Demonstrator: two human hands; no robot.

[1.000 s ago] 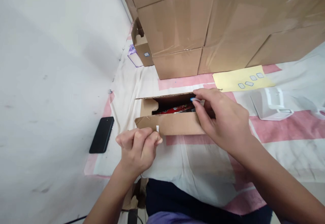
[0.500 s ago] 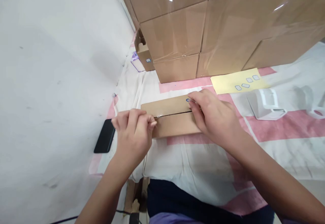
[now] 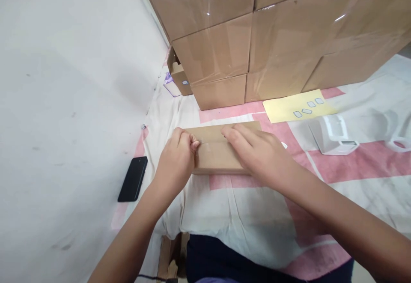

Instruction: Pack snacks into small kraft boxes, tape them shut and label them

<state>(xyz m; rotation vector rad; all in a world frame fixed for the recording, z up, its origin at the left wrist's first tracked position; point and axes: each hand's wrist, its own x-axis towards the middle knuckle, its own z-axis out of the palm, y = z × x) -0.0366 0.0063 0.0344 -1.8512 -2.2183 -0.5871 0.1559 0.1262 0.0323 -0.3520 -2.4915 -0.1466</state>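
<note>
Wall (image 3: 64, 81) close left, cloth (image 3: 257, 223) free right; box (image 3: 210, 159) lies crosswise, left hand (image 3: 176, 159) clenched, right hand (image 3: 257, 154) flat, grip released.

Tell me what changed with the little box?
The small cardboard box, open before, is now closed. The right hand slid from its far flap to lie flat on top; the left hand, fisted, moved up to the seam. The phone, stacked cartons, yellow sheet stayed.

Scuffed white wall (image 3: 64, 60) fills the frame's left; stacked brown cartons (image 3: 272, 39) crowd the top; a pink-and-white cloth (image 3: 359, 167), probably covering the floor, spreads lower right
</note>
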